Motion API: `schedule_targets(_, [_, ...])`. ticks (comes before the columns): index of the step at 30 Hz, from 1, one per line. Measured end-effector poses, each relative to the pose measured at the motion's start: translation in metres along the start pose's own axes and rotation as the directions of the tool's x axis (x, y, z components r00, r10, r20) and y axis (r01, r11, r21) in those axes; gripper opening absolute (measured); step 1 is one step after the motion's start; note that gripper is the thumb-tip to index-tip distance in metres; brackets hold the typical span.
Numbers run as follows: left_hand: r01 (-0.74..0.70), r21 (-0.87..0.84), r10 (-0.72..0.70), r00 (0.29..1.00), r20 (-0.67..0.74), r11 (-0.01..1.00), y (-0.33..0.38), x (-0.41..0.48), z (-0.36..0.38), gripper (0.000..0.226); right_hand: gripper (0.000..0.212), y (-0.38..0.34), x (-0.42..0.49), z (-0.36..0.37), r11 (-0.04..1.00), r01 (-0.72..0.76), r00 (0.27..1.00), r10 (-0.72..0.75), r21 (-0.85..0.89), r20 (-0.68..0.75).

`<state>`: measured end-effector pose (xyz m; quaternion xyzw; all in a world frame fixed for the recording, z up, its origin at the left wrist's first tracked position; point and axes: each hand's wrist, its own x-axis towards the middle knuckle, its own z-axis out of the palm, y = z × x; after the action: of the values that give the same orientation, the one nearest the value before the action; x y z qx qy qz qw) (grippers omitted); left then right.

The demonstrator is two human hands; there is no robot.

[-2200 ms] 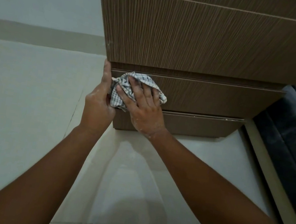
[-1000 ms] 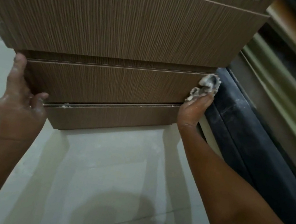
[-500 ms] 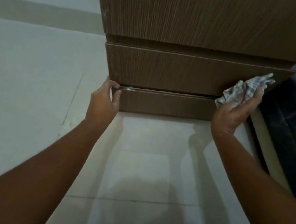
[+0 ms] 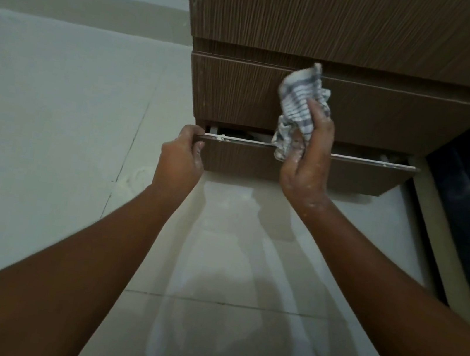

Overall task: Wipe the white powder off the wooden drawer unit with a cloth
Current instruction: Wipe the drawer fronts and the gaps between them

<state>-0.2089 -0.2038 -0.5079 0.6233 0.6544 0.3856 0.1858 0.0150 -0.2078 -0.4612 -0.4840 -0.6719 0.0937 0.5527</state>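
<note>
Pulling the bottom drawer (image 4: 291, 165) slightly open by its left corner, the left hand (image 4: 179, 163) newly exposes its powder-flecked top edge (previously shut), while the right hand (image 4: 307, 161) clutches the cloth (image 4: 299, 105) mid-front.

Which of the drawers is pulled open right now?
The bottom drawer: the left hand grips its corner, and a dark gap shows above its pale top edge. The drawer above sits shut.

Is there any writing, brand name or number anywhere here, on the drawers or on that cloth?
None: no text can be read in this view.
The wooden drawer unit shows only wood grain.
The cloth in the right hand has a checked pattern, no label.
</note>
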Motion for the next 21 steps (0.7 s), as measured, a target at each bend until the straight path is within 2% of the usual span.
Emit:
schedule_targets(3, [-0.052, -0.04, 0.05, 0.998, -0.046, 0.998, -0.003, -0.009, -0.003, 0.021, 0.056, -0.009, -0.006, 0.013, 0.999, -0.029, 0.99, 0.033, -0.028, 0.14])
schedule_targets(5, [-0.074, -0.071, 0.07, 0.996, -0.056, 0.995, -0.002, -0.01, -0.005, 0.029, 0.06, -0.015, -0.01, 0.026, 0.995, -0.039, 0.963, 0.063, -0.096, 0.262])
schedule_targets(7, [-0.083, -0.082, 0.08, 0.996, -0.043, 0.993, -0.001, -0.009, -0.007, 0.044, 0.064, -0.02, -0.011, 0.041, 0.974, -0.014, 0.917, 0.102, -0.225, 0.386])
schedule_targets(10, [-0.078, -0.063, 0.078, 0.997, -0.005, 0.995, 0.001, -0.009, -0.009, 0.051, 0.067, -0.028, -0.013, 0.065, 0.888, 0.096, 0.841, 0.169, -0.449, 0.514])
schedule_targets(13, [-0.024, -0.079, 0.026, 0.999, 0.034, 0.997, 0.003, -0.008, -0.011, 0.055, 0.059, -0.029, -0.02, 0.086, 0.821, 0.204, 0.84, 0.133, -0.533, 0.526])
schedule_targets(16, [0.042, -0.086, -0.036, 0.997, 0.061, 0.995, 0.005, -0.007, -0.012, 0.059, 0.048, -0.026, -0.024, 0.099, 0.779, 0.227, 0.873, 0.104, -0.584, 0.477])
schedule_targets(21, [-0.017, -0.063, 0.019, 0.999, 0.044, 0.998, -0.001, -0.003, -0.011, 0.061, 0.047, -0.015, -0.027, 0.09, 0.745, 0.23, 0.899, 0.084, -0.626, 0.429])
